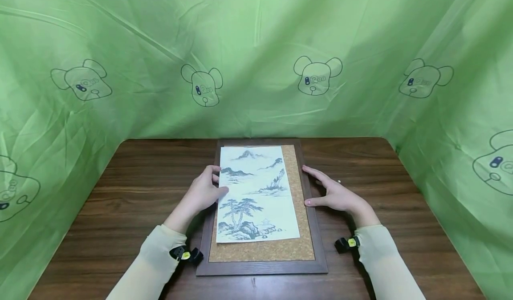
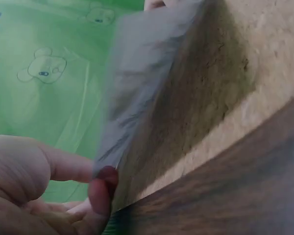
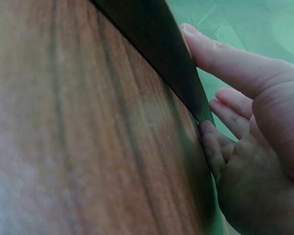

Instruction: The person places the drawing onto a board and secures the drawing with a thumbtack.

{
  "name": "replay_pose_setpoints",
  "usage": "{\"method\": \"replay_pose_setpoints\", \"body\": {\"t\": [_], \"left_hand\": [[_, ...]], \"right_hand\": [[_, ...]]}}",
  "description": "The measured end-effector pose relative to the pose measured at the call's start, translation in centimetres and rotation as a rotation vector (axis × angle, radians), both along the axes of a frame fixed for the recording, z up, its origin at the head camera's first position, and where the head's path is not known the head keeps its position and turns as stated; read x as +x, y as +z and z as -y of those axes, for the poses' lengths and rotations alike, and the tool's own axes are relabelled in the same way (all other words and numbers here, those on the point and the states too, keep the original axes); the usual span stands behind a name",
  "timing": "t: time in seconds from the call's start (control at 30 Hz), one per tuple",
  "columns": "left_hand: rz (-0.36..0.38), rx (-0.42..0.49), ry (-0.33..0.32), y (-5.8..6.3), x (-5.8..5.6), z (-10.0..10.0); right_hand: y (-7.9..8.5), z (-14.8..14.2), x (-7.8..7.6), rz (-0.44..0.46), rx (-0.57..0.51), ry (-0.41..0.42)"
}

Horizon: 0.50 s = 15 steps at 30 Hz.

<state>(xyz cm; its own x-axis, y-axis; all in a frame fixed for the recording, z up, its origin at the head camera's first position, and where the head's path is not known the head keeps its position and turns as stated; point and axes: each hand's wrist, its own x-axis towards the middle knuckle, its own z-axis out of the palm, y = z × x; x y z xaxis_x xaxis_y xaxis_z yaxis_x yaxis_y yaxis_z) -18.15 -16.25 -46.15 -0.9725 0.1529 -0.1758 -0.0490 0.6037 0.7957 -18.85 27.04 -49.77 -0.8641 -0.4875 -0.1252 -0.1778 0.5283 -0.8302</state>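
A sheet of paper printed with ink-style mountains, pines and rocks lies over a cork board in a dark wooden frame. My left hand pinches the sheet's left edge, thumb on top and fingers beneath. In the left wrist view, the paper tilts up off the cork, casting a shadow on it. At the frame's right side, my right hand is spread, with thumb and index fingertips touching the outer edge. The right wrist view shows these fingers extended along the dark frame edge.
Beneath the frame is a brown wood-grain table. Green cloth printed with bear-head outlines hangs behind and at both sides. Each wrist wears a small black camera, on the left and on the right.
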Motion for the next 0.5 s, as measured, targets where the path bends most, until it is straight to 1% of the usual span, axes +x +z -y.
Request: {"method": "replay_pose_setpoints", "body": {"t": [0.1,0.2,0.5], "left_hand": [[0.025,0.005,-0.053,-0.09,0.10,-0.33],[0.033,0.017,-0.089,-0.11,0.22,-0.57],[0.040,0.023,-0.113,-0.25,0.14,-0.52]], "right_hand": [[0.00,0.03,0.03,0.004,-0.010,-0.004],[0.09,0.08,0.02,0.000,-0.010,-0.007],[0.13,0.08,0.01,-0.002,-0.016,0.004]]}}
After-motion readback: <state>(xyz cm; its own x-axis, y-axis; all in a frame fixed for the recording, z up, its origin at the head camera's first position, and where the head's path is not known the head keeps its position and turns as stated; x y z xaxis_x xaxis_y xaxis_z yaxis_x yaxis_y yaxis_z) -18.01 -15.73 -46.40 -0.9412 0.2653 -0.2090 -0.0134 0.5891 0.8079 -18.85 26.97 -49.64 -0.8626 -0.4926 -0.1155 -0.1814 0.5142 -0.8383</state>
